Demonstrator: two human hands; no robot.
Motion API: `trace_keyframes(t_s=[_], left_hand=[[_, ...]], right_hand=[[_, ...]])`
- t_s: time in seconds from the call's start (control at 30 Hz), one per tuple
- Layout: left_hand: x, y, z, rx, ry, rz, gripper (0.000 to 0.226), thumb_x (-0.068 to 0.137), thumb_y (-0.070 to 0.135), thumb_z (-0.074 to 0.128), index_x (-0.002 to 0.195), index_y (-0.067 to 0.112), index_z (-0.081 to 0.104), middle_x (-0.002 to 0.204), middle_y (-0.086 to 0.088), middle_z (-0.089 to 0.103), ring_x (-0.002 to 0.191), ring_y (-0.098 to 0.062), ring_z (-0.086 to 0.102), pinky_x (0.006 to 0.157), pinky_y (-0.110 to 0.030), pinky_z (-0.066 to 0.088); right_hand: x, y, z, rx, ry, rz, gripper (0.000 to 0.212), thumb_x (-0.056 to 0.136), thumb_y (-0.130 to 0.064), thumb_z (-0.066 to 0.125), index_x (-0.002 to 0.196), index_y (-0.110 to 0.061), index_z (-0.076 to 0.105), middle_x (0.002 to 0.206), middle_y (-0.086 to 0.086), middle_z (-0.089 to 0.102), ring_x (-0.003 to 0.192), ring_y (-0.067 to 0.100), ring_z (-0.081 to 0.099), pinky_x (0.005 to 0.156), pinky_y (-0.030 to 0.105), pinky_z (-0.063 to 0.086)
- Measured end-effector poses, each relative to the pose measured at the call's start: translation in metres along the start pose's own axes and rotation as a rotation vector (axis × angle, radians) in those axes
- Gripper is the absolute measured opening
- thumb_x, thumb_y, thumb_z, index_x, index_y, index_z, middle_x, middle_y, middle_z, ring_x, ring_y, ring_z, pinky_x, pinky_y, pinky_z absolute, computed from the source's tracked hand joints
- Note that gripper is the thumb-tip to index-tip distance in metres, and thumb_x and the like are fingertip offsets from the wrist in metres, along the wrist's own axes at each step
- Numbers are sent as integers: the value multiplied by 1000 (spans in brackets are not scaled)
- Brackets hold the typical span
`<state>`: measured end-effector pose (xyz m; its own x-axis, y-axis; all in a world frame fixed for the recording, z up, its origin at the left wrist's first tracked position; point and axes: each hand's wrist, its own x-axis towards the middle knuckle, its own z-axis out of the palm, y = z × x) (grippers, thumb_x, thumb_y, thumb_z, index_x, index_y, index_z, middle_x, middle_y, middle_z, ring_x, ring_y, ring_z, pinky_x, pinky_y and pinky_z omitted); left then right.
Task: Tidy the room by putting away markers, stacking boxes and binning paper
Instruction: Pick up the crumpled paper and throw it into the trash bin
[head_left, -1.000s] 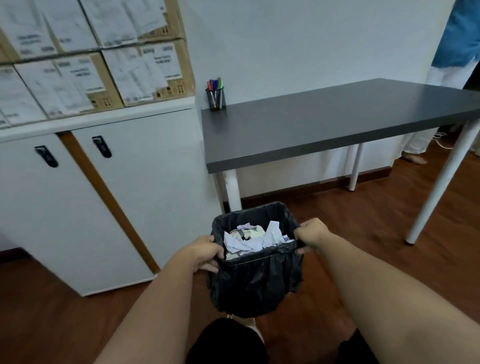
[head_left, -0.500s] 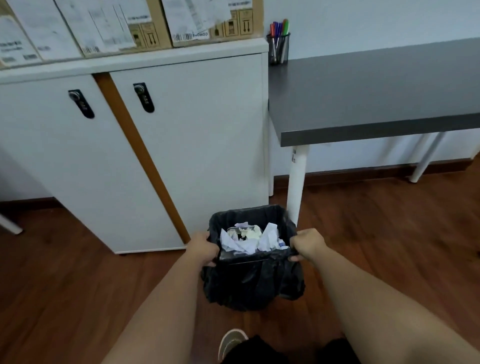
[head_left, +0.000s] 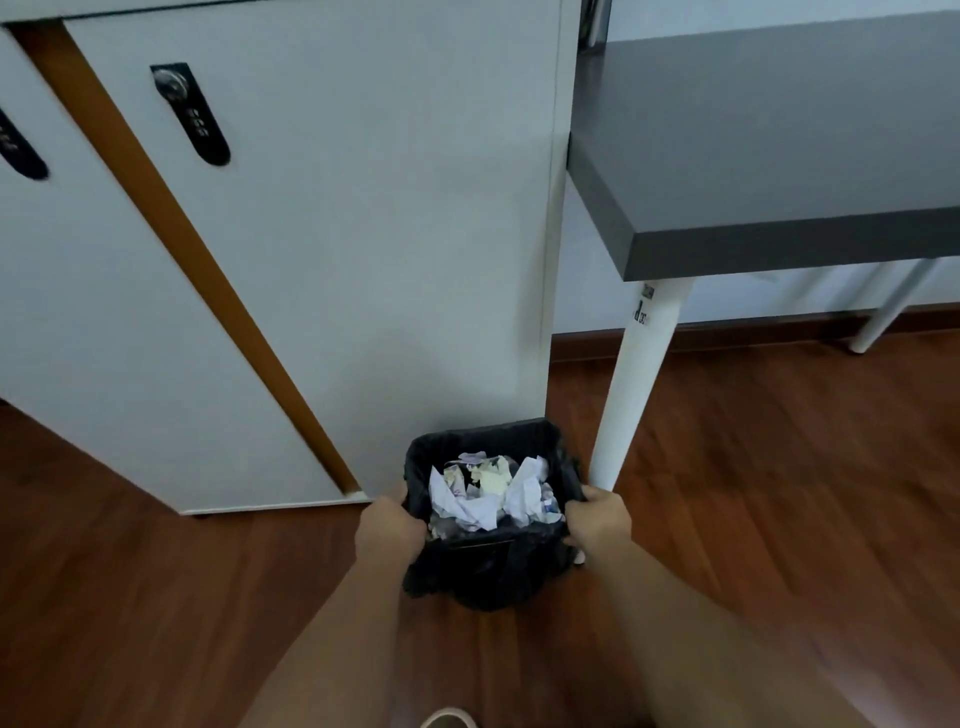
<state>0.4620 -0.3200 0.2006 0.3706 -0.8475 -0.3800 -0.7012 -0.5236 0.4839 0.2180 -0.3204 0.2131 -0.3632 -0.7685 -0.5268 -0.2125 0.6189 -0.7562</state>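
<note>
Between both grips, the bin is hanging low over the floor, left hand and right hand clutching its rim; crumpled paper is sitting inside, so binning looks done, the bin awaiting placement.

- Single view: a wide-angle camera worn on the person's head, looking forward and steeply down.
- Both forearms enter from the 6 o'clock edge and converge on the bin, near frame centre-bottom; the left hand and right hand lie close to the lens.
- The wooden floor fills the lower half, seen almost from above.
- The white cabinet stands close, from 9 to 12 o'clock; its edges lean and bow with lens distortion.
- The grey tabletop occupies 1 to 2 o'clock, its white leg slanting inward.
- No second view exists, so nothing is shared.
</note>
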Motion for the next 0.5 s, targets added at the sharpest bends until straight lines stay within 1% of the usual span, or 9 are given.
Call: trace_keyframes(t_s=[0.07,0.13,0.2,0.23,0.27,0.33,0.37,0.43,0.5], left_hand=[[4,1,12,23,-20,18,29,82,27,58,108,20,66,102,-13,71,94,-32,66,73,-31,50],[5,-1,23,66,-20,48,30,81,36,54,106,22,65,98,-8,71,90,-29,66,72,-30,50],[4,-1,32,98,3,80,27,85,33,52,108,24,64,85,-1,66,79,-23,63,67,-26,45],[3,1,34,104,12,89,26,86,29,52,109,25,64,82,1,64,74,-20,59,66,-24,43],[4,2,36,91,21,94,27,87,25,53,111,26,64,83,0,64,74,-20,58,66,-24,42],[7,8,36,35,36,74,32,86,17,54,114,26,67,89,-6,70,81,-25,64,66,-26,44],[9,10,36,8,48,58,35,86,14,55,116,27,68,88,-7,72,85,-27,67,68,-27,47],[14,14,35,-41,67,43,40,85,11,57,118,30,70,87,-6,75,88,-26,69,73,-28,53],[18,15,36,-80,73,17,40,86,11,59,118,31,70,91,-5,76,90,-26,69,78,-30,55]], right_hand=[[4,6,-2,30,49,17,31,82,-6,53,106,-15,71,97,13,70,81,33,67,70,32,55],[7,15,-3,83,90,55,19,81,-7,57,96,-15,64,94,13,69,83,34,67,73,35,56],[12,24,-1,102,115,77,9,80,-10,58,87,-15,58,90,14,68,81,36,67,73,38,57],[15,27,0,105,123,81,7,79,-11,58,83,-15,56,88,14,68,79,36,67,73,40,58],[18,29,0,111,128,85,7,79,-12,59,79,-17,54,87,14,67,78,36,67,73,42,58],[24,29,1,133,126,95,11,79,-12,59,76,-20,52,85,12,66,78,36,67,73,42,58],[26,28,1,156,121,104,11,79,-12,59,77,-19,52,85,12,65,78,36,67,74,43,59],[32,27,3,217,117,127,10,80,-11,61,80,-18,54,86,12,65,78,34,67,75,46,59],[35,27,5,248,124,141,11,80,-12,64,80,-17,55,85,10,64,78,33,67,76,46,59]])
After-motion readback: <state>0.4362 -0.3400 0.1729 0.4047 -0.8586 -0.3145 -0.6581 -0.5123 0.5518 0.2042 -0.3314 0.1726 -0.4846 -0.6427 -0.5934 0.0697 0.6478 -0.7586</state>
